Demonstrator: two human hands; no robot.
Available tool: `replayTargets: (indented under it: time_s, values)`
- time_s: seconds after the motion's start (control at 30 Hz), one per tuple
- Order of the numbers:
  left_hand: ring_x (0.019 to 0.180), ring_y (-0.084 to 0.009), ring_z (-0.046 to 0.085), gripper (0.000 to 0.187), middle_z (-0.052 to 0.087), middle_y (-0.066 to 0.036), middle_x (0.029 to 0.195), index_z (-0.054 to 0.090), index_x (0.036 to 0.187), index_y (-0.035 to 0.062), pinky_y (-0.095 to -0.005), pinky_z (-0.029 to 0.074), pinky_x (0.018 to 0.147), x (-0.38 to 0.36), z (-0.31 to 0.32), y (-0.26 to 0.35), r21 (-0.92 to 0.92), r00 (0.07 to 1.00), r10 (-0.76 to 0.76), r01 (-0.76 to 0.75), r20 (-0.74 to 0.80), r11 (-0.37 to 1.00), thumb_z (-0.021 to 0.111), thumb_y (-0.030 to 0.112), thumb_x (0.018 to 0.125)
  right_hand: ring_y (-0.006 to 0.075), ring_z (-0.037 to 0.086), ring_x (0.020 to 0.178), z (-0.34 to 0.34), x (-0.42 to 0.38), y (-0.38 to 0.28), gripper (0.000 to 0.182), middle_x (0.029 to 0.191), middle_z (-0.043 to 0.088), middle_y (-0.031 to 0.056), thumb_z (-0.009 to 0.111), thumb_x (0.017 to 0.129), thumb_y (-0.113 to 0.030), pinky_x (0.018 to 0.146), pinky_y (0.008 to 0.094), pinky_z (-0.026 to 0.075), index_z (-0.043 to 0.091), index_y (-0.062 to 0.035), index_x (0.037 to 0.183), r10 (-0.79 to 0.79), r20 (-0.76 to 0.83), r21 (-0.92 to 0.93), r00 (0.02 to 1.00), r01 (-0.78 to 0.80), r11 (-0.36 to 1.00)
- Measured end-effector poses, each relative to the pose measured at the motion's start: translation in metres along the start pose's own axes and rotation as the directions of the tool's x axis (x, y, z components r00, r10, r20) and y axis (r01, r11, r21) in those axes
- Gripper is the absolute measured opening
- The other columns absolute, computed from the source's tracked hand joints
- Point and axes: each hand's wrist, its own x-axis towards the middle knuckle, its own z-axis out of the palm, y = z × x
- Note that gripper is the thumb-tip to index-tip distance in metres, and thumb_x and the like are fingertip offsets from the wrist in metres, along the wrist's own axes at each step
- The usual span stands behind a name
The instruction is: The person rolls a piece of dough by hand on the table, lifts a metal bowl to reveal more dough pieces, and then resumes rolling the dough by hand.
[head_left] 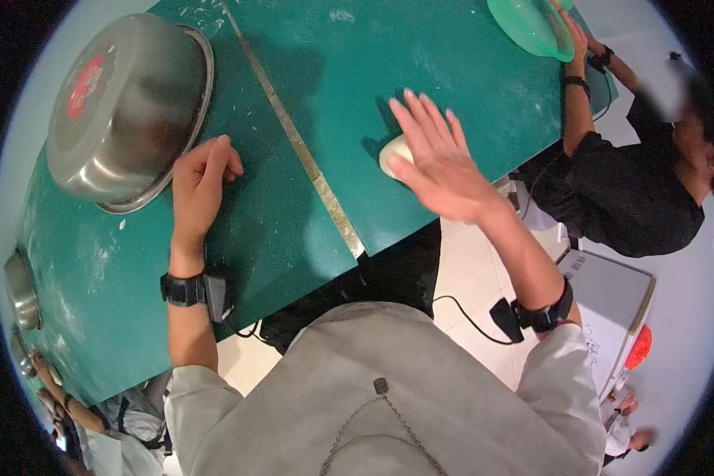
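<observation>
My right hand (436,163) lies over a ball of pale dough (392,155) on the green tabletop (373,71). Its fingers are stretched out and slightly apart, and the palm and thumb hide much of the dough. My left hand (201,182) is closed with the fingers curled in, and I see nothing held in it. It is beside the rim of a large metal basin (139,95), which rests upside down with a round red label on its base.
A metal strip (293,131) runs across the table between my hands. White flour smears mark the surface. At the upper right, a person in black (635,190) holds a green plastic bowl (523,28). Smaller metal bowls (22,292) and another person's hands (47,381) appear at the left edge.
</observation>
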Motion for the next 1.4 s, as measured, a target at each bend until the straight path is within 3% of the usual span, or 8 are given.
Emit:
replayTargets:
  time_s: [0.2, 0.3, 0.43, 0.6, 0.8, 0.93, 1.13, 1.4]
  values:
    - [0.067, -0.0086, 0.049, 0.04, 0.061, -0.001, 0.073, 0.061, 0.074, 0.0, -0.0257, 0.04, 0.063, 0.002, 0.0, -0.002, -0.053, 1.0, 0.02, -0.02, -0.002, 0.998, 0.051, 0.021, 0.106, 0.0392, 0.021, 0.152, 0.02, 0.083, 0.019, 0.083, 0.161, 0.027, 0.025, 0.039, 0.099, -0.064, 0.122, 0.0571, 0.013, 0.029, -0.0051, 0.157, 0.061, -0.237, -0.078, 0.97, -0.081, 0.994]
    - [0.068, -0.0087, 0.05, 0.041, 0.06, -0.001, 0.073, 0.061, 0.074, 0.0, -0.0255, 0.04, 0.063, 0.001, 0.001, -0.001, -0.04, 1.0, 0.007, -0.008, -0.01, 0.999, 0.051, 0.022, 0.107, 0.0395, 0.033, 0.146, 0.017, 0.1, 0.022, 0.07, 0.155, 0.038, 0.0238, 0.051, 0.097, -0.051, 0.119, 0.058, 0.02, 0.042, -0.0051, 0.15, -0.012, -0.592, -0.113, 0.806, -0.068, 0.991]
    - [0.067, -0.0084, 0.05, 0.042, 0.06, -0.001, 0.072, 0.061, 0.074, 0.0002, -0.0254, 0.04, 0.063, 0.001, -0.002, -0.001, -0.023, 0.999, 0.045, -0.045, -0.004, 0.999, 0.051, 0.024, 0.107, 0.0369, 0.04, 0.142, 0.015, 0.09, 0.02, 0.061, 0.152, 0.043, 0.021, 0.051, 0.097, -0.046, 0.117, 0.0569, 0.025, 0.051, -0.006, 0.143, -0.076, -0.714, -0.124, 0.696, -0.018, 0.992]
    - [0.066, -0.008, 0.05, 0.044, 0.059, 0.0, 0.07, 0.06, 0.073, 0.0009, -0.0252, 0.04, 0.062, -0.001, -0.003, -0.003, -0.03, 1.0, 0.029, -0.029, -0.012, 0.999, 0.052, 0.027, 0.107, 0.0326, 0.054, 0.128, 0.026, 0.046, 0.02, 0.052, 0.141, 0.057, 0.0112, 0.059, 0.093, -0.046, 0.108, 0.0516, 0.039, 0.06, -0.0192, 0.137, -0.141, -0.38, -0.054, 0.914, 0.13, 0.99]
    - [0.066, -0.0081, 0.051, 0.045, 0.058, 0.0, 0.07, 0.06, 0.072, 0.0005, -0.0257, 0.04, 0.062, 0.0, -0.004, -0.008, -0.055, 0.998, 0.065, -0.065, 0.009, 0.996, 0.051, 0.027, 0.107, 0.0305, 0.065, 0.107, -0.027, -0.015, 0.014, 0.047, 0.127, 0.064, 0.0062, 0.077, 0.084, -0.03, 0.086, 0.0397, 0.056, 0.062, -0.0188, 0.126, -0.304, -0.098, -0.127, 0.948, 0.291, 0.948]
    - [0.066, -0.0085, 0.051, 0.045, 0.058, -0.001, 0.07, 0.06, 0.072, 0.0004, -0.0258, 0.041, 0.062, -0.002, -0.003, -0.004, -0.011, 0.999, 0.041, -0.041, -0.001, 0.999, 0.051, 0.027, 0.107, 0.0333, 0.066, 0.101, -0.046, -0.028, 0.0, 0.042, 0.113, 0.065, 0.0095, 0.077, 0.08, -0.021, 0.081, 0.0423, 0.057, 0.061, -0.0139, 0.118, -0.223, -0.51, 0.104, 0.831, 0.317, 0.943]
    - [0.066, -0.0088, 0.051, 0.045, 0.058, -0.001, 0.069, 0.061, 0.072, -0.0002, -0.026, 0.041, 0.062, -0.001, -0.001, -0.002, -0.033, 1.0, 0.024, -0.024, -0.009, 0.999, 0.052, 0.027, 0.106, 0.0349, 0.066, 0.093, -0.041, -0.023, -0.021, 0.022, 0.101, 0.067, 0.0135, 0.068, 0.082, -0.026, 0.075, 0.0442, 0.055, 0.063, -0.0091, 0.095, -0.079, -0.211, 0.012, 0.974, 0.083, 0.996]
    - [0.067, -0.0083, 0.05, 0.044, 0.058, 0.0, 0.07, 0.062, 0.072, 0.0013, -0.0254, 0.04, 0.063, 0.001, 0.0, -0.004, -0.011, 0.999, -0.009, 0.008, -0.038, 1.0, 0.053, 0.028, 0.106, 0.0367, 0.069, 0.066, 0.017, 0.078, -0.003, 0.028, 0.073, 0.07, 0.0125, 0.055, 0.09, -0.033, 0.058, 0.0501, 0.055, 0.067, -0.0115, 0.078, -0.092, -0.485, -0.134, 0.87, 0.03, 0.991]
